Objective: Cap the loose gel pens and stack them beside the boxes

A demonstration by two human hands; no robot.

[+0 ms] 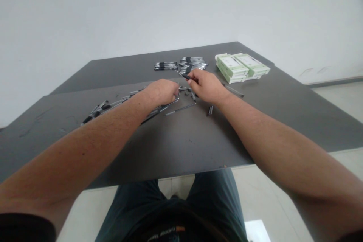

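Observation:
My right hand (pixel 204 84) is closed on a dark pen barrel (pixel 186 76), whose thin tip points up and to the left. Low over the loose pen parts, my left hand (pixel 166 90) has its fingers curled together, and what they pinch is hidden. Beneath and left of it lie scattered pens and refills (pixel 99 109). One refill (pixel 181 109) rests in front of the hands. Between the hands are small black caps (pixel 187 92), and another short black piece (pixel 210 110) sits below my right wrist.
Behind the hands, pens lie in two groups, a smaller stack (pixel 165 65) and a larger pile (pixel 193 63). Green and white boxes (pixel 241 67) are stacked at the back right of the grey table (pixel 181 147). A single refill (pixel 235 91) lies beyond my right wrist. A white wall stands behind.

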